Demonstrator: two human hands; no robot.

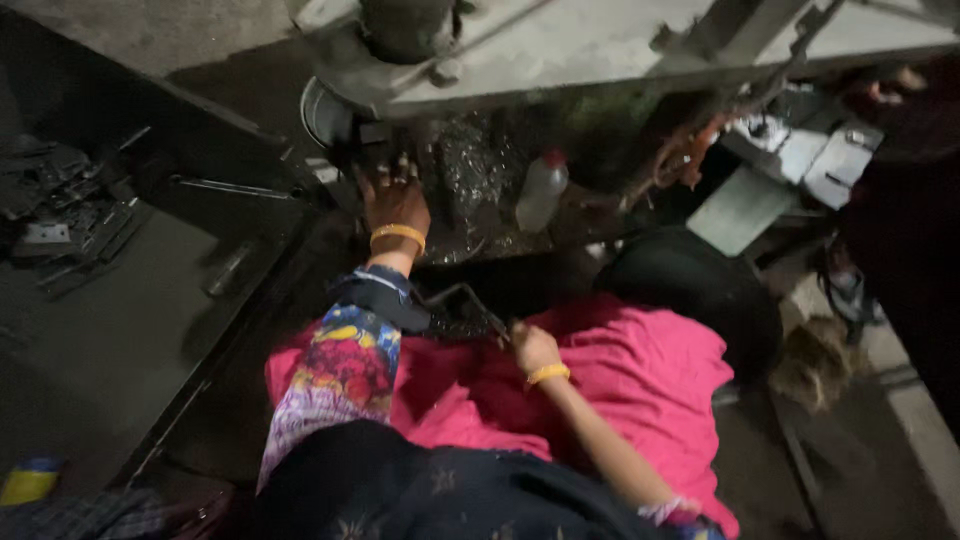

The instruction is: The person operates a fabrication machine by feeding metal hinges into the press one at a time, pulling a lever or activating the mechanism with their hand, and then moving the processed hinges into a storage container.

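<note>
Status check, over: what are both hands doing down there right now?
Left hand reaching into the dark machine, grip hidden. Right hand closed on a thin metal handle over pink cloth. Plastic bottle stands close by.

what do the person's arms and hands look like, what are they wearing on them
The left hand is bare, with a yellow bangle at the wrist. Below it comes a dark cuff, then a bright floral sleeve in red, yellow, blue and white. The right hand also wears a yellow bangle; its forearm is bare, with a patterned sleeve edge near the elbow.
</note>
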